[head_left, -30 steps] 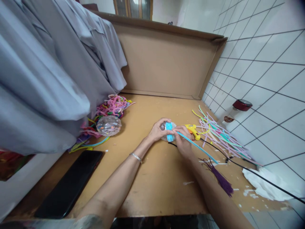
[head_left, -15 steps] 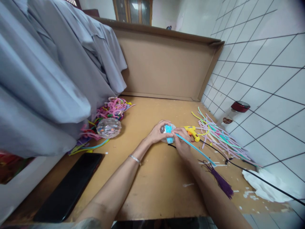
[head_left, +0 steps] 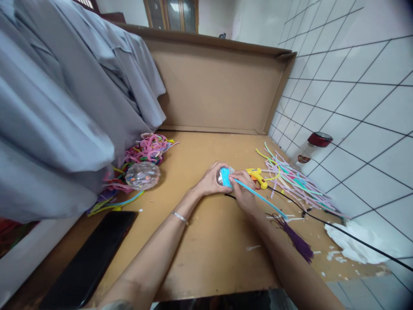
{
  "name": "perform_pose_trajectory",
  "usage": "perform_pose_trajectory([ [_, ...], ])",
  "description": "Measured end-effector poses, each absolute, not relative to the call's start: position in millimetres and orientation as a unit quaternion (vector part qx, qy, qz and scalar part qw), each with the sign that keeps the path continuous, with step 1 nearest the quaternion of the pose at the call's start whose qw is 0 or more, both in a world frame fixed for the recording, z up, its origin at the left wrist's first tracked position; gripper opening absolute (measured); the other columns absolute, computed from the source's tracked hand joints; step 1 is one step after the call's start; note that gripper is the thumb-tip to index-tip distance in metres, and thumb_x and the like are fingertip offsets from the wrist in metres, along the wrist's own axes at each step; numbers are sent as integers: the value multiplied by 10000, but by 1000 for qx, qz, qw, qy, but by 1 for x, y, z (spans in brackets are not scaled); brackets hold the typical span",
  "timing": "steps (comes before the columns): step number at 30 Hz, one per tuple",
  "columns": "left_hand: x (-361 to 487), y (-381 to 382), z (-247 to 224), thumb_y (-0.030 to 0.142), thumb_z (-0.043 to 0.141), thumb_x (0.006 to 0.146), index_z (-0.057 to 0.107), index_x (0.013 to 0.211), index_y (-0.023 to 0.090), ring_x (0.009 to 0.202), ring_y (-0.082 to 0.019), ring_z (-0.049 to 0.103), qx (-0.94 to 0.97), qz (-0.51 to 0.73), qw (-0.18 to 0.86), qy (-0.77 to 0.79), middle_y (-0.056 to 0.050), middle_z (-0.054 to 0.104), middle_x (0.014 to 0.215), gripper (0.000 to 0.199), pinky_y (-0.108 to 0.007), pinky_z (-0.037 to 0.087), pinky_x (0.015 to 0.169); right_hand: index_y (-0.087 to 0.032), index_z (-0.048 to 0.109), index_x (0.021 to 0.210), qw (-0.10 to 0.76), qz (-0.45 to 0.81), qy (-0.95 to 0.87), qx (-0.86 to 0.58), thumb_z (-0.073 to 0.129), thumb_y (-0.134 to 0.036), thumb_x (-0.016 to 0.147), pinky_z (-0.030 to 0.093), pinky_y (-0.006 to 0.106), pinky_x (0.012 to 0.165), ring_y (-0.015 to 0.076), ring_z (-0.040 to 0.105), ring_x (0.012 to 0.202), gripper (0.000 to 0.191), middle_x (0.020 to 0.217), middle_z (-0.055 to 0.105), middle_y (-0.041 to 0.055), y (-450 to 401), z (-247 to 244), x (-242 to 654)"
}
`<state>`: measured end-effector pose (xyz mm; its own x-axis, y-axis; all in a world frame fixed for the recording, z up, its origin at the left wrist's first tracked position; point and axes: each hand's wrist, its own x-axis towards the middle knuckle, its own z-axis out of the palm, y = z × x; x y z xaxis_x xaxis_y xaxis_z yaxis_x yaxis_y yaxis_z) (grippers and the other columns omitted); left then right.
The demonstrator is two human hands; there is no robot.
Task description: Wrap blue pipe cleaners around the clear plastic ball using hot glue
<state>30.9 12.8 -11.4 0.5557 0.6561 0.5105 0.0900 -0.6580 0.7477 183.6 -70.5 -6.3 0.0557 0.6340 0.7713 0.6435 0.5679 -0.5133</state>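
Above the middle of the table, my left hand [head_left: 211, 181] is wrapped round a clear faceted ball [head_left: 220, 177] with bright blue strips laid side by side across it. My right hand [head_left: 243, 187] pinches a blue pipe cleaner [head_left: 261, 196] close to the ball's right side; its loose length slants down to the right. The fingers hide part of the ball. Just beyond my right hand lies a yellow glue gun [head_left: 257, 176], its black cord [head_left: 290, 200] trailing to the right.
To the left are a second clear ball [head_left: 143, 175], tangled pipe cleaners [head_left: 150, 148], a black phone [head_left: 92, 258] and a grey cloth [head_left: 64, 107]. On the right lie straight pipe cleaners [head_left: 297, 183], a lidded jar [head_left: 311, 150], a purple tassel [head_left: 297, 241] and white tissue [head_left: 355, 243]. Cardboard [head_left: 213, 86] stands behind.
The view has shifted slightly. The ball has turned a little in my left hand, so the blue strips face me at another angle. My right hand keeps its pinch on the pipe cleaner.
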Motion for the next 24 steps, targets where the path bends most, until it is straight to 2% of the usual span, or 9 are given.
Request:
perform_pose_trajectory([
  [12, 34, 7, -7, 272, 809, 551, 493, 1181, 221, 1109, -239, 556, 785, 414, 400, 229, -89, 526, 1233, 707, -369, 470, 952, -229, 694, 923, 560, 17, -689, -460, 514, -264, 930, 517, 332, 773, 171, 615, 873, 183, 899, 625, 56, -75, -1, 182],
  [19, 32, 9, -7, 272, 828, 547, 488, 1179, 214, 1112, -232, 563, 779, 408, 423, 218, -94, 528, 1246, 720, -366, 466, 969, -229, 700, 914, 564, 8, -685, -461, 523, -268, 925, 523, 333, 775, 170, 620, 871, 182, 897, 628, 58, -72, -4, 181],
  [24, 32, 13, -11, 312, 836, 566, 504, 1186, 206, 1210, -269, 526, 787, 420, 411, 188, -123, 488, 1319, 711, -401, 435, 1028, -214, 695, 879, 570, 2, -681, -460, 522, -240, 917, 519, 326, 759, 169, 617, 845, 180, 878, 627, 58, -71, -3, 181],
])
